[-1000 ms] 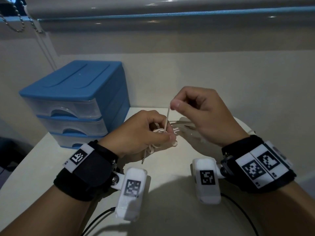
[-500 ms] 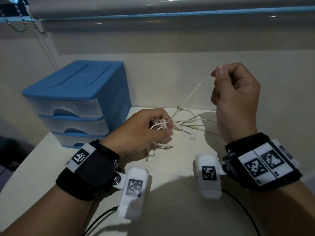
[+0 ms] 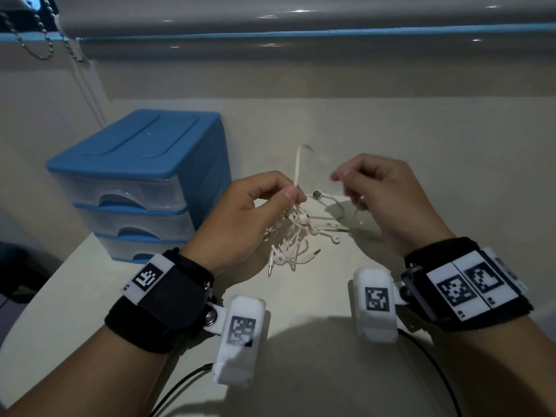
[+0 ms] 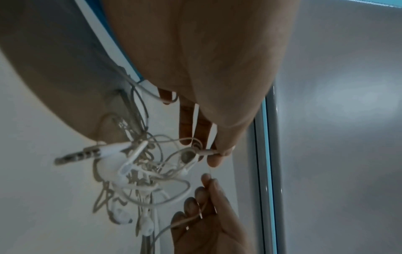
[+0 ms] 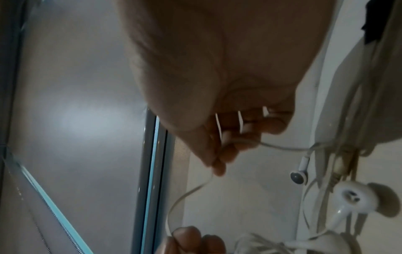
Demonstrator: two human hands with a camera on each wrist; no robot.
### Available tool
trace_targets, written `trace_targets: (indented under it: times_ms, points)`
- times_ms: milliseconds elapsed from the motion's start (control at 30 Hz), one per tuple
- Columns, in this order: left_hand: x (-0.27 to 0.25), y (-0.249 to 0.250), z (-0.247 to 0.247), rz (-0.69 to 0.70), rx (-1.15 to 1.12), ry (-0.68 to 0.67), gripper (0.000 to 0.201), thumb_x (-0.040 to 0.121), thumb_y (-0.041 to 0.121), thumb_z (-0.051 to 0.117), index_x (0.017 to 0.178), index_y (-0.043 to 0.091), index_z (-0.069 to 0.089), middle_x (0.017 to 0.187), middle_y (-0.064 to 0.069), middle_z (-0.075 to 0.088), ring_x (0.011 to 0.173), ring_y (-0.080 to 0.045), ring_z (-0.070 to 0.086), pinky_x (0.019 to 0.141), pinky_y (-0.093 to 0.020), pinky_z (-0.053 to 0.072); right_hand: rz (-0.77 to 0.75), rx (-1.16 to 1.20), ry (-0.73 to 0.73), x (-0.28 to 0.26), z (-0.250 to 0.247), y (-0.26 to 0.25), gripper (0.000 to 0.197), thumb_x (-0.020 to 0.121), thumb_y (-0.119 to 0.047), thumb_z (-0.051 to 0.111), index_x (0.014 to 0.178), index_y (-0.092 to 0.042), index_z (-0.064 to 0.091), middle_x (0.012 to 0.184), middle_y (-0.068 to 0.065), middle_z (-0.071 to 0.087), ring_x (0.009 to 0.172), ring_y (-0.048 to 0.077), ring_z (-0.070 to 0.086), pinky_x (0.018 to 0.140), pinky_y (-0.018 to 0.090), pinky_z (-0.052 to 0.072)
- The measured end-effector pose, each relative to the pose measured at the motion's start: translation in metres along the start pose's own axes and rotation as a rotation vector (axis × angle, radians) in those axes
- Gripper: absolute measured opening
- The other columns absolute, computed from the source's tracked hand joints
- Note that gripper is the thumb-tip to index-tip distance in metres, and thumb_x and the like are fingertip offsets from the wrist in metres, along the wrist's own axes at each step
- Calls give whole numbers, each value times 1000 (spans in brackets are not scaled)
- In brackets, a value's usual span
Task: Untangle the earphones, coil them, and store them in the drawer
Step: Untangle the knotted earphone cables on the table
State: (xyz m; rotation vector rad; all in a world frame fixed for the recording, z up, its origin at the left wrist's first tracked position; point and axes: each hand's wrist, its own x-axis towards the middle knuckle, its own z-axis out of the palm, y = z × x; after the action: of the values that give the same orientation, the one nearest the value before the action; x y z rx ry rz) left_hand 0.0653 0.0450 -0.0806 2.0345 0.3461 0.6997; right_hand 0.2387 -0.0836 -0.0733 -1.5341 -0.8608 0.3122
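A tangle of white earphones hangs from my left hand just above the pale table, with buds and jack plugs dangling. My left thumb and forefinger pinch a cord at the top of the bundle. From there a loop of cord arcs up and over to my right hand, which pinches its other end. The left wrist view shows the knot and a jack plug close up. In the right wrist view the cord runs from my right fingers down to the left hand.
A blue three-drawer plastic cabinet stands at the back left of the table, all drawers closed. A wall and a window blind with a bead chain rise behind. Black cables trail over the table's near edge.
My right hand has dropped from high on the right back toward the left hand, so the taut cord now bows into a slack loop. The left hand has lifted the bundle slightly.
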Motion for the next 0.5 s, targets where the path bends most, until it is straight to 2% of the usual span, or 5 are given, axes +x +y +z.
trace_targets:
  times_ms: [100,167,267,433,500]
  points:
    - [1,-2,0,12,-35,9,22,105,22,57,93,16,75,93,-6,72,88,-18,65,84,-26,48,118,139,-134,-11,7,-10,14,96,-1,63,103,8,72,82,12,60,53,0,52,46,11,42]
    - [1,-3,-1,-1,-61,22,21,104,23,59,95,15,76,92,-7,72,90,-23,67,84,-28,50,138,215,-200,-17,9,-16,19,95,-2,64,105,14,67,94,21,58,52,0,57,46,11,43]
    - [0,-2,-2,0,-71,47,19,102,24,63,98,15,79,90,-2,71,88,-17,67,81,-27,52,79,138,-318,-21,16,-20,17,90,-4,71,99,11,70,88,33,65,59,12,65,57,20,51]
    - [-1,2,1,-35,-219,82,15,98,16,67,101,9,80,103,-15,73,95,-25,71,83,-25,56,-59,-53,-343,-13,23,-18,10,84,-9,81,87,-3,74,85,33,68,72,26,61,68,37,50]
    - [-2,4,3,-36,-302,97,15,98,12,67,100,4,79,101,-20,72,87,-20,71,78,-21,56,-63,-49,-327,-11,24,-18,8,86,-5,78,85,0,73,83,28,71,71,23,64,68,33,52]
